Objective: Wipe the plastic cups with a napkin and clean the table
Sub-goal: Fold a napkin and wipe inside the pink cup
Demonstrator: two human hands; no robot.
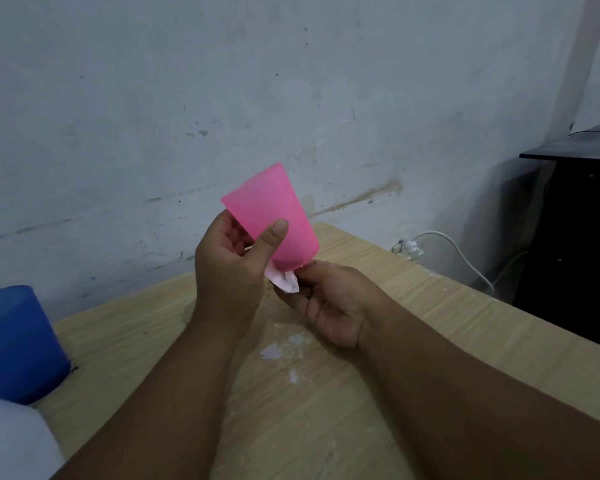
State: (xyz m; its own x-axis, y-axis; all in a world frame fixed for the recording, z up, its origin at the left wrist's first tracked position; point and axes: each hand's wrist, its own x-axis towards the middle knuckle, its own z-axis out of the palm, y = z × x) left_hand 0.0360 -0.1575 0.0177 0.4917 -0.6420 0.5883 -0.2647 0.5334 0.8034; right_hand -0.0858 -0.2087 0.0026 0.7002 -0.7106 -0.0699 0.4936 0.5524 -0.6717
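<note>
Wooden table (430,323), one blue cup (14,344), left hand (227,271) fingers gripping one pink cup (274,216) — right hand (329,303) pinching one napkin (284,281).

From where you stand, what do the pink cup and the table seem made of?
The pink cup looks like thin matte plastic: light glows through its wall. The table looks like pale wood or a wood-grain laminate, I cannot tell which; fine streaks run along it, and its finish is dull.

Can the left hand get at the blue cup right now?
Probably not yet: the left hand is gripping the pink cup. The table between it and the blue cup looks free once it lets go.
</note>
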